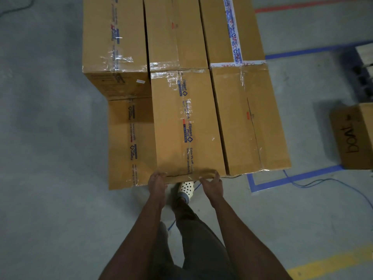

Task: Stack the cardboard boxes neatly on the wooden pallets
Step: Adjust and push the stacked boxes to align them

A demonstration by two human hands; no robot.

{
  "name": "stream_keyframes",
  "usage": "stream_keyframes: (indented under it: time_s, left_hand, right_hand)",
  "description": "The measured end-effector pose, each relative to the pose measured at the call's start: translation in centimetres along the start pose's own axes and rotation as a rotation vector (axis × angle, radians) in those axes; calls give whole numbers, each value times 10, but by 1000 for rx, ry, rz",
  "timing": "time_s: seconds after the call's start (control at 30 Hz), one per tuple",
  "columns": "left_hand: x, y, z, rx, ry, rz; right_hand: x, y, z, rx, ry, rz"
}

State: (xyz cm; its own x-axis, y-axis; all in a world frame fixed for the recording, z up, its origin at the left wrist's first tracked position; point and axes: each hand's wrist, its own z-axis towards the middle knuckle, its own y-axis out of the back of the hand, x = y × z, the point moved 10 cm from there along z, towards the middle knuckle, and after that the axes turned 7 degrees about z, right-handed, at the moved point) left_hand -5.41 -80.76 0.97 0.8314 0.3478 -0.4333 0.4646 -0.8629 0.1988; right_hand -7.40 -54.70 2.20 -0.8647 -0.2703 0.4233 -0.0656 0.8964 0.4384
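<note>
A long taped cardboard box (181, 122) lies on top of the stack, its near end toward me. My left hand (157, 183) grips its near left corner, and my right hand (212, 183) grips its near right corner, fingers curled over the top edge. A same-height box (248, 118) sits flush on its right. A lower box (129, 142) lies on its left, one layer down. Three more boxes (175, 31) fill the far row. The pallet beneath is hidden.
Another box marked "boAt" (351, 136) stands on the floor at the right, with a dark pallet (361, 77) behind it. Blue tape lines (292, 178) and a blue cable (333, 181) run across the grey floor. My foot (186, 188) is just under the box's near end.
</note>
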Motion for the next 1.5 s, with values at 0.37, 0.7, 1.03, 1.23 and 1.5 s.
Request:
stream_keyframes:
  time_s: [0.37, 0.7, 1.03, 1.23, 1.5]
  left_hand:
    - [-5, 21, -40, 182, -108, 184]
    - [28, 48, -111, 264, -215, 432]
    - [-5, -23, -147, 379, -554, 624]
    - [-27, -129, -147, 382, -557, 612]
    - [45, -230, -133, 329, -15, 432]
  right_hand:
    - [-1, 1, -44, 161, 38, 16]
    - [-96, 14, -132, 59, 18, 231]
    - [-72, 79, -115, -42, 142, 307]
    - [-36, 146, -50, 82, 251, 157]
    - [-16, 317, 71, -184, 199, 20]
